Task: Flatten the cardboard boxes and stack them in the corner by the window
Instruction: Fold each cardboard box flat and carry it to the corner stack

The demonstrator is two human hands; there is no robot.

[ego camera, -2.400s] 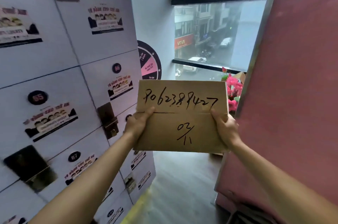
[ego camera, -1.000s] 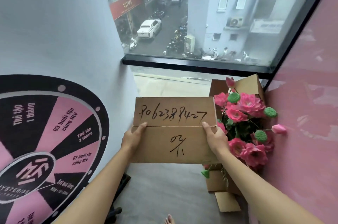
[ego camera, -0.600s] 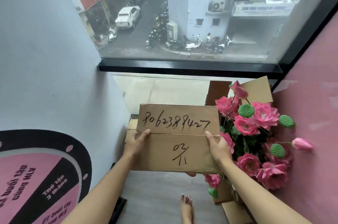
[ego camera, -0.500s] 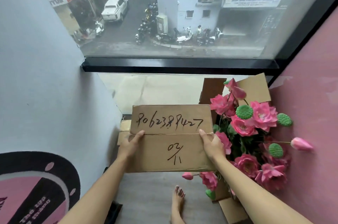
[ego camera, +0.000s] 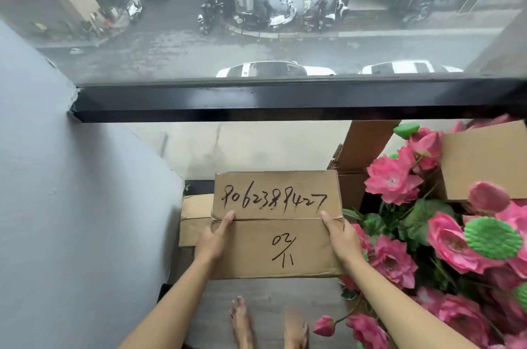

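Cardboard, flattened, is held out level in front of the person in the corner by the window. Handwritten digits run across its upper panel, and a "02/11" mark sits on the lower panel.

Left hand grips the left edge: thumb on top near the fold line, fingers hidden under the sheet. Right hand grips the right edge in like manner, thumb on top at the fold. Both grips are closed on the cardboard.

Beneath and to the left of the held sheet, another flattened box lies at floor level against the grey wall; it shows past the held sheet's left edge. Whether the two sheets touch cannot be told.

Further cardboard stands upright behind and to the right, near the glass. A second brown panel shows at the right edge among the flowers, which are pink with green pods and crowd the right side, just beside the right hand.

Bare feet stand on the grey floor below the sheet. The black window frame crosses the view above. Street, cars and parked scooters show through the glass.
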